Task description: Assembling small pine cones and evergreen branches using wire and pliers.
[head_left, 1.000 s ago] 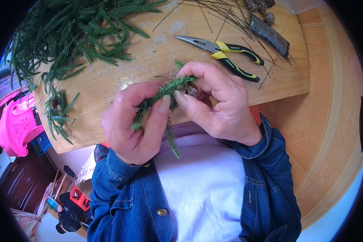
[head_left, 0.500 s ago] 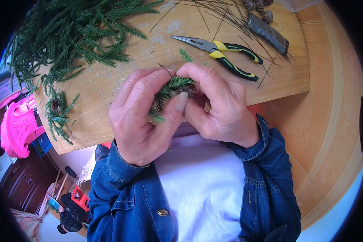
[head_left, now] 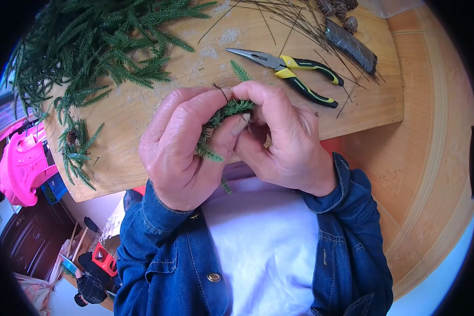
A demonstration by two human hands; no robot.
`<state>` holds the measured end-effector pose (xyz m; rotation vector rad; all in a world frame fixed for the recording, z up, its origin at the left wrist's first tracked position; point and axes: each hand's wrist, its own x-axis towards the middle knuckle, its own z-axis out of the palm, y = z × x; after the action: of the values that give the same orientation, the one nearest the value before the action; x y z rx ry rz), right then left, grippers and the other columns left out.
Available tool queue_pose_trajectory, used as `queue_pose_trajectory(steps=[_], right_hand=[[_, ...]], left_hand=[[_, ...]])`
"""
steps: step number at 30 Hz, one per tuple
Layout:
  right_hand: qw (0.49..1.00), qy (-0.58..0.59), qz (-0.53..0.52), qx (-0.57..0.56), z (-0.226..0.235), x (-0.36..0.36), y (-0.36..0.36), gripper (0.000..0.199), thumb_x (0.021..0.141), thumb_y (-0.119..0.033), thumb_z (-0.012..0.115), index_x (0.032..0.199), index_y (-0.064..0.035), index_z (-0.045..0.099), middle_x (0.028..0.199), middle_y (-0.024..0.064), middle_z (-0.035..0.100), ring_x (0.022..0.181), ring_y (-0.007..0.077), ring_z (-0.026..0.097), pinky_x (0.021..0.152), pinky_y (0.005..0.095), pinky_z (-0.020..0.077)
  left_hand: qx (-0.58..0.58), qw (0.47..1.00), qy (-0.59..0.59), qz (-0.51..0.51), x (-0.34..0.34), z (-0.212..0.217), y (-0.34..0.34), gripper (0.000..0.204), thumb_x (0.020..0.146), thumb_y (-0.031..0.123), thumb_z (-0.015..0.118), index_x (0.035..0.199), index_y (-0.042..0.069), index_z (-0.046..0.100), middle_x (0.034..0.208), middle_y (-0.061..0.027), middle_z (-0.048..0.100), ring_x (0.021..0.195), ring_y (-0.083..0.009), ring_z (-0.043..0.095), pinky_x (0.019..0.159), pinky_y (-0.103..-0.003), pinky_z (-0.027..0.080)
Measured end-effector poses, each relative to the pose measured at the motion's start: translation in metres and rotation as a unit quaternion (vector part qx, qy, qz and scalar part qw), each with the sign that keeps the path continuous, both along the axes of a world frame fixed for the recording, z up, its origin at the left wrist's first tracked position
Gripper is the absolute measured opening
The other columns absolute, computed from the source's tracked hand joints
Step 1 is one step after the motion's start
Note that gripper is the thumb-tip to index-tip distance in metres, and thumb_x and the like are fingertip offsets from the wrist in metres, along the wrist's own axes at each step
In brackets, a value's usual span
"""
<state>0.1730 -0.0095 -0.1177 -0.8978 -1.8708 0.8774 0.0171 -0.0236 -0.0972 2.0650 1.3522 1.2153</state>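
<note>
Close together near the table's front edge, both my hands grip a small green needle-leaved sprig (head_left: pixel 210 152). My left hand (head_left: pixel 181 142) is closed round it, thumb pressed on its right part. My right hand (head_left: pixel 287 137) pinches the sprig's right end between thumb and forefinger; the fingertips partly cover what is there. A thin brown wire (head_left: pixel 224 94) pokes up above the left fingertips. The pine cone seen between my fingers earlier is now mostly hidden.
Long-nose pliers (head_left: pixel 289 71) with yellow-black handles lie beyond my right hand. Green branches (head_left: pixel 105 42) pile up far left, with a sprig bearing a small cone (head_left: pixel 71 138) nearer. Thin brown wires (head_left: pixel 295 23), a dark wrapped bundle (head_left: pixel 351 46) and pine cones (head_left: pixel 342 8) lie far right.
My thumbs and fingers have shifted on the sprig, and the cone between them is now largely covered. The thin wire above the left fingertips is bent differently. The sprig's lower tip shows more.
</note>
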Motion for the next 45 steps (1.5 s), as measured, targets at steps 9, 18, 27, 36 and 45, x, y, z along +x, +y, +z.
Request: queue_pose_trajectory(steps=[9,18,27,36,45], right_hand=[[0.985,0.024,0.054,-0.16,0.02,0.013,0.001,0.044,0.075,0.003,0.066,0.117,0.0019,0.052,0.07,0.0012,0.054,0.054,0.0081,0.05,0.049,0.019,0.039],[0.992,-0.009,0.112,-0.05,0.033,0.028,0.04,0.016,0.085,-0.004,0.06,0.1,0.0011,0.061,0.077,0.0025,0.054,0.066,0.0084,0.049,0.058,0.0198,0.0369],[0.978,0.052,0.164,-0.122,0.03,0.01,0.038,0.009,0.083,-0.005,0.065,0.085,-0.0005,0.058,0.079,0.0049,0.055,0.065,0.0141,0.051,0.057,0.025,0.0396],[0.977,0.012,0.167,0.135,0.034,-0.012,0.036,0.015,0.069,-0.002,0.068,0.078,-0.0013,0.057,0.078,0.0096,0.06,0.059,0.0205,0.053,0.05,0.0292,0.0413],[0.968,-0.037,0.186,0.165,0.03,-0.017,0.034,0.021,0.062,-0.004,0.07,0.077,-0.0008,0.056,0.08,0.0108,0.061,0.058,0.0201,0.051,0.049,0.0306,0.0392]], left_hand=[[-0.036,0.999,-0.028,-0.019,-0.016,-0.001,0.003,0.021,0.073,-0.002,0.069,0.092,-0.004,0.061,0.082,-0.0164,0.061,0.069,-0.0276,0.06,0.06,-0.031,0.048],[-0.111,0.985,-0.072,-0.112,-0.019,0.007,0.005,0.019,0.072,-0.003,0.068,0.09,-0.004,0.062,0.079,-0.015,0.062,0.066,-0.0253,0.06,0.06,-0.031,0.047],[-0.261,0.938,-0.196,-0.119,-0.026,0.009,-0.003,0.011,0.081,0.003,0.066,0.09,-0.003,0.062,0.076,-0.0096,0.062,0.065,-0.0168,0.058,0.061,-0.026,0.045],[-0.479,0.774,-0.382,-0.16,-0.057,0.011,0.003,0.009,0.086,0.005,0.063,0.088,-0.003,0.062,0.077,-0.0031,0.06,0.068,-0.0072,0.053,0.06,-0.022,0.041],[-0.532,0.749,-0.357,-0.168,-0.065,0.012,0.003,0.014,0.085,0.009,0.065,0.091,-0.003,0.06,0.077,-0.0009,0.058,0.069,-0.0069,0.051,0.061,-0.021,0.04]])
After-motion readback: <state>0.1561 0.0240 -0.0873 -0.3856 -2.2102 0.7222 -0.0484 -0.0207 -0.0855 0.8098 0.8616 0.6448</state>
